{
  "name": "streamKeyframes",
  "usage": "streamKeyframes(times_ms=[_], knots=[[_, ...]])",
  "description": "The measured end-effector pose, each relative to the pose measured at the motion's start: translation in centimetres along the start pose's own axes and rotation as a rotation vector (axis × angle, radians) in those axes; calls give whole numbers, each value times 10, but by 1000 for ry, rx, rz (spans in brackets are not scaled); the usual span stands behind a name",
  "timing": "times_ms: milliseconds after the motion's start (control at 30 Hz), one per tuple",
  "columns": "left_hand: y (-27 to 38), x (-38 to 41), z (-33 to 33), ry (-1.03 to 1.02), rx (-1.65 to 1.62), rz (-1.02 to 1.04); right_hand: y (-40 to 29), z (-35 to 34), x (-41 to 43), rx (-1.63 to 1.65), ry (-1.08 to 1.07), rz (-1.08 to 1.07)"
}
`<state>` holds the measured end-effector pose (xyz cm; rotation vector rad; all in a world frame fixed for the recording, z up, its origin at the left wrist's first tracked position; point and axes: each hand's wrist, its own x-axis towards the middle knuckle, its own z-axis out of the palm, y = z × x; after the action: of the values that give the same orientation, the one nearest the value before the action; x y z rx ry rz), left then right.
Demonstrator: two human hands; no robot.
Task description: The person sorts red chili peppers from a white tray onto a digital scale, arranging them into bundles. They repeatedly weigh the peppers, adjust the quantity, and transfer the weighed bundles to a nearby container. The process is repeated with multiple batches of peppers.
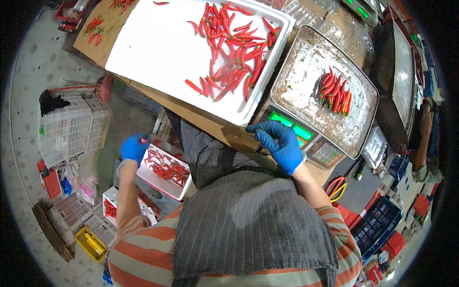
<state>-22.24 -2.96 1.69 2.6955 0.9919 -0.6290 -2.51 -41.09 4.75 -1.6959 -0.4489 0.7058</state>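
Observation:
My left hand (134, 147), in a blue glove, is curled beside a white foam box (181, 192) of red chillies (168, 168) low on my left. A small red patch shows at its fingers; whether it grips a chilli is unclear. My right hand (281, 143), also gloved, hovers by the table edge near the lit green display of a weighing scale (301, 132). Its fingers are partly bent and apart, with nothing seen in them. On the scale's metal pan (304, 82) lies a row of red chillies (335, 93). Loose chillies (233, 46), some blurred, lie in a white foam tray (154, 46).
Chilli scraps (95, 32) lie on the cardboard-covered table (86, 43). Clear plastic containers (337, 28) stand behind the scale. Stacked white crates (73, 129) and a yellow basket (91, 244) are on the floor at left. Another person's arm (425, 132) shows at far right.

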Motion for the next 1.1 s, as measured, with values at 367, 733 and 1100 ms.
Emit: streamKeyframes(times_ms=[367,733,1100], knots=[[249,52,-7,334,-403,509,-9,-2,-6,-302,1,-104],[213,80,-47,-161,-1898,191,-1,-5,-9,-86,159,-42],[253,83,-25,232,-659,453,-11,-4,-8,-214,148,-121]])
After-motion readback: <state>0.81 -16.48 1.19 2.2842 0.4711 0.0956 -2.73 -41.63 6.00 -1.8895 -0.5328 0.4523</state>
